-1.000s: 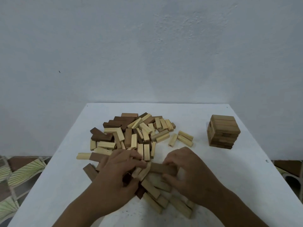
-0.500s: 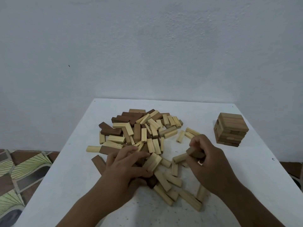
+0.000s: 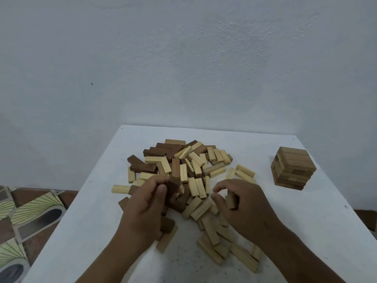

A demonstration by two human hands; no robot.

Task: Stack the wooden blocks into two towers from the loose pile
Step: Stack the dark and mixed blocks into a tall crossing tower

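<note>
Blocks gathered: your left hand [image 3: 150,203] grips dark blocks [image 3: 173,183], your right hand [image 3: 242,203] curls round one; carry them square to the tower [image 3: 292,168] near the table's [image 3: 102,221] right edge.

Single head-worn view, looking forward and down across the white surface [image 3: 255,139] toward the far wall [image 3: 183,58].

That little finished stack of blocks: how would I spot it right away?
Start at the white table and look to its far right side, away from the loose pile. The small tower stands there alone: the only blocks neatly layered into a cube, all mid-brown.
</note>
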